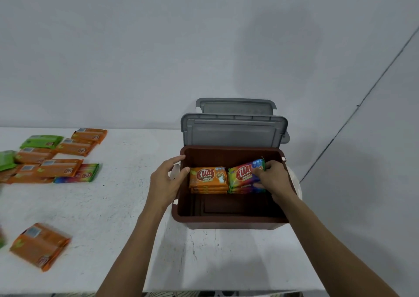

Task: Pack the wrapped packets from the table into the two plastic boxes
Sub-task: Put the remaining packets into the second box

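Lying nearest on the left of the white table [204, 251], a small orange pile [39, 245] of packets sits label down, well apart from the rest. Farther in and to the right stands an open brown box [226, 219]. The left hand [166, 183] grasps the box's left wall, its fingers curled over the rim and the forefinger tip touching an orange stack [208, 178] of packets set against the far wall inside. The right hand [275, 180] reaches into the box from the right and pinches a rainbow packet [242, 174], thumb on the near edge and fingers on its far right corner. That packet lies tilted on top of more rainbow ones, just beside the orange stack. The near half of the box floor is bare. A white rounded edge [297, 185] shows behind the right wrist; what it is cannot be told. Far left lie loose packets [61, 167]: orange, green and one rainbow. Behind the box two grey lids [233, 131] stand upright, one behind the other.
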The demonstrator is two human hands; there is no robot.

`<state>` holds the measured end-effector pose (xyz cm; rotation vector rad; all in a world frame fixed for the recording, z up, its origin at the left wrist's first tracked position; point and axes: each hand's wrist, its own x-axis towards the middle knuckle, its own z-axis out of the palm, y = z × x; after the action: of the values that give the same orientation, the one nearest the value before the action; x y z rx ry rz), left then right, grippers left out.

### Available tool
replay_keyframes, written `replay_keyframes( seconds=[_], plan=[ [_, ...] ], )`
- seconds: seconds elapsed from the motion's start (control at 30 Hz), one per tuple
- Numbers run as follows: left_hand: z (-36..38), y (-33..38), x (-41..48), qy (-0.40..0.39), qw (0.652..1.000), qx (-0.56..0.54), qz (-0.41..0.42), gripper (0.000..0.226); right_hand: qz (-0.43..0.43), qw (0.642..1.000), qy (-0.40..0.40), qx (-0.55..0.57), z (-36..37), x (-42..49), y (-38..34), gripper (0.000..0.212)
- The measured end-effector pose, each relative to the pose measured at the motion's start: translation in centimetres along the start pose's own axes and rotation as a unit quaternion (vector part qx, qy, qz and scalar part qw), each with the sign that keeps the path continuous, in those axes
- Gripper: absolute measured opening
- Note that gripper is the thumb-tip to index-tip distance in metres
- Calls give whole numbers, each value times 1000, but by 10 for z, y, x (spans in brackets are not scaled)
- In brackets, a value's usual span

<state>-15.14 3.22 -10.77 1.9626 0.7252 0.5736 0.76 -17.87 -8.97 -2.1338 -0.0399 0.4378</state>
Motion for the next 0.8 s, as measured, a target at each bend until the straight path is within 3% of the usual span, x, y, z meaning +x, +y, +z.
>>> replay_keyframes(
  seconds=[0.27, 0.47, 0.57, 0.8],
  plan=[
    [1, 1, -2, 8, 1000, -3, -8, 37, -118, 972, 35, -202, 2, 2, 4, 45],
    [2, 3, -2, 10, 1000, 0, -14, 38, -156, 911, 49, -378, 6, -2, 1, 36],
    [2, 0, -1, 13, 1000, 2, -10, 36, -174, 900, 55, -397, 7, -4, 3, 34],
    [-3, -2, -2, -19, 1000, -12, -7, 35, -200, 910, 27, -363, 9, -17, -7, 29]
  ],
)
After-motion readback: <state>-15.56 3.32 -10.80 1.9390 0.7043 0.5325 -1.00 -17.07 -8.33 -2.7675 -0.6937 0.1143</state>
